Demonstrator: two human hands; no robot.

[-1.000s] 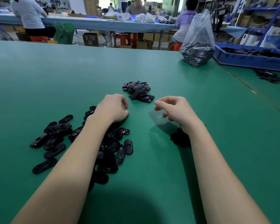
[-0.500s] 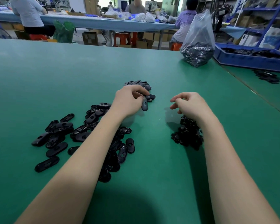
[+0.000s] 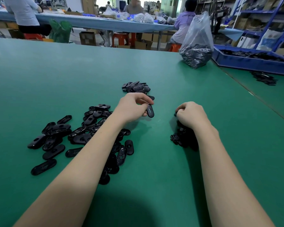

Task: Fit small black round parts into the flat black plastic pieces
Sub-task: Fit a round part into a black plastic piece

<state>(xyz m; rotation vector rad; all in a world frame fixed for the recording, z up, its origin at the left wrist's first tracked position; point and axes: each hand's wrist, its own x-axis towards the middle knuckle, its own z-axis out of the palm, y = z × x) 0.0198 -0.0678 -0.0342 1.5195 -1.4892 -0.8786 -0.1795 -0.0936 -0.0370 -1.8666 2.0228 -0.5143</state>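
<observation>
A flat black plastic piece (image 3: 150,110), oval with a hole in it, hangs pinched in the grip of the left hand (image 3: 132,107), thumb and curled fingers clamped on its upper end, just above the green surface (image 3: 72,76). Beyond that piece lies a small heap of finished-looking pieces (image 3: 136,87), near the left hand's knuckles. On the near left side of the piece a wide scatter of loose flat pieces (image 3: 59,138) spreads over the surface, and the left forearm lies across part of it, hiding some. To the right of the held piece the right hand (image 3: 190,114) is curled knuckles up over a dark clump of small black round parts (image 3: 179,139); the fingertips are hidden, so I cannot tell whether its grip holds one. Far off to the right of the piece stands a clear plastic bag (image 3: 197,41) of black parts, and next to it a blue tray (image 3: 252,61). At the far blue table sit other workers; one purple shirt (image 3: 184,23) bears writing that seems to begin "CHINA", the rest unreadable.
</observation>
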